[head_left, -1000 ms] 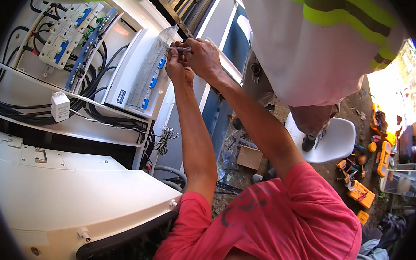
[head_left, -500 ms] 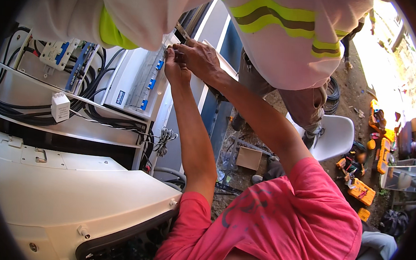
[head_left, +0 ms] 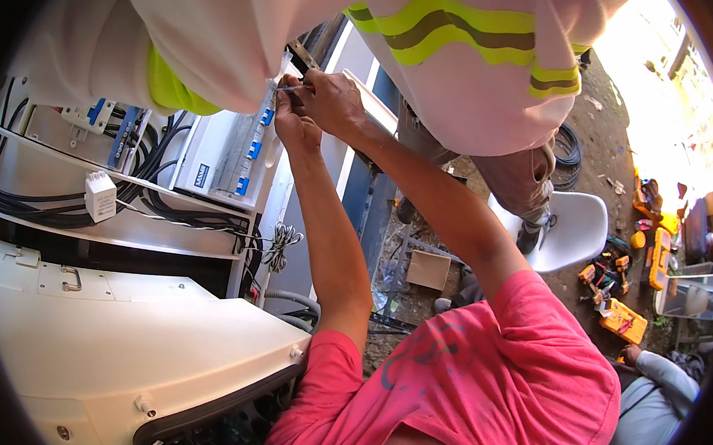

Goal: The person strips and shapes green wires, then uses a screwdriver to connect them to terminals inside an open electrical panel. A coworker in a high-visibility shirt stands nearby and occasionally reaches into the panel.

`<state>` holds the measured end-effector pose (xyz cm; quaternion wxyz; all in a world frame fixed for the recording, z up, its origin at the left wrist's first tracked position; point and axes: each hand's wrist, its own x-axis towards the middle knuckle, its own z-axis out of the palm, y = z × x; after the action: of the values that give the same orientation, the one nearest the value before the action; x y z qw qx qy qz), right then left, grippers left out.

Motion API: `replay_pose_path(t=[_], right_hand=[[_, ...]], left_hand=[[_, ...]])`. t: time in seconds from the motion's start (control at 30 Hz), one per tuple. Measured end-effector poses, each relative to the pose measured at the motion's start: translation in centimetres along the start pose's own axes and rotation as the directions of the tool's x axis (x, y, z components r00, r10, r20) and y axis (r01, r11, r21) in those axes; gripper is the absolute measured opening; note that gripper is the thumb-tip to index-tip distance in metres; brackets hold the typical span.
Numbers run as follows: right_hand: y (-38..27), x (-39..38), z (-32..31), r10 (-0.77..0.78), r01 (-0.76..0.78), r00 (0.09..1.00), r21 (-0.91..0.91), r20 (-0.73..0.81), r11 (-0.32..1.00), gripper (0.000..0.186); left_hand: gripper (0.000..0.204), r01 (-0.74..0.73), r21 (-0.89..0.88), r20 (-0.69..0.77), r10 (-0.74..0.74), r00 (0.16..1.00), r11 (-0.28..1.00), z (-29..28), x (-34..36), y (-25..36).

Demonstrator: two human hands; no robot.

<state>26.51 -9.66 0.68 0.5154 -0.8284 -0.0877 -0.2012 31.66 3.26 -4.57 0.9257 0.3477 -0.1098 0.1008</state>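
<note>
Both my hands are together at the right edge of a white breaker panel [head_left: 195, 154], beside its row of blue-switched breakers [head_left: 255, 150] behind a clear cover. The fingertips of my left hand [head_left: 298, 129] are pinched together. Just right of it, my right hand [head_left: 335, 104] is closed too, its fingers meeting the left ones. A thin, pale piece shows between the fingertips; its kind is too small to make out. A co-worker's white sleeve [head_left: 213, 30] with a yellow-green cuff hangs over the panel's top, hiding part of it and the co-worker's hand.
Black cables [head_left: 43, 206] and a white box-shaped device [head_left: 100, 197] with twisted wire lie left. A large cream cabinet [head_left: 149, 324] fills the lower left. The co-worker's legs [head_left: 512, 182] stand by a white chair [head_left: 570, 230]. Yellow tool cases [head_left: 623, 321] and another person [head_left: 661, 416] are right.
My hands have shifted slightly left, and the thin piece between them shows more plainly. The co-worker's torso and sleeve have moved left and down. The person at lower right reaches toward the tools.
</note>
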Motion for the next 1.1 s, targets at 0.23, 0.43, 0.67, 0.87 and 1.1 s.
replay_pose_path(t=[0.23, 0.43, 0.67, 0.87, 1.1], right_hand=[[-0.2, -0.7, -0.1, -0.085, 0.082, 0.99, -0.025, -0.112, 0.996, 0.029], [0.1, -1.2, 0.2, -0.106, 0.112, 0.988, 0.05, -0.109, 0.992, 0.027], [0.9, -0.8, 0.5, -0.18, 0.189, 0.973, 0.049, -0.143, 0.981, 0.023], [0.8, -1.0, 0.5, -0.193, 0.193, 0.971, -0.016, -0.14, 0.981, 0.018], [1.1, -0.6, -0.5, -0.18, 0.178, 0.982, -0.039, -0.052, 0.983, 0.022]], left_hand=[[0.034, 0.041, 0.089, -0.06, -0.036, 0.998, 0.995, -0.2, 0.5, 0.4], [0.031, 0.003, 0.112, -0.012, -0.002, 1.0, 0.994, -0.9, 0.6, 0.5], [0.032, 0.004, 0.158, -0.02, -0.001, 1.0, 0.987, 0.6, -0.7, 0.5], [0.034, 0.007, 0.127, -0.059, 0.001, 0.998, 0.992, 0.6, -0.6, 0.5], [0.034, 0.016, 0.071, -0.098, -0.009, 0.995, 0.997, 0.7, -0.6, 0.0]])
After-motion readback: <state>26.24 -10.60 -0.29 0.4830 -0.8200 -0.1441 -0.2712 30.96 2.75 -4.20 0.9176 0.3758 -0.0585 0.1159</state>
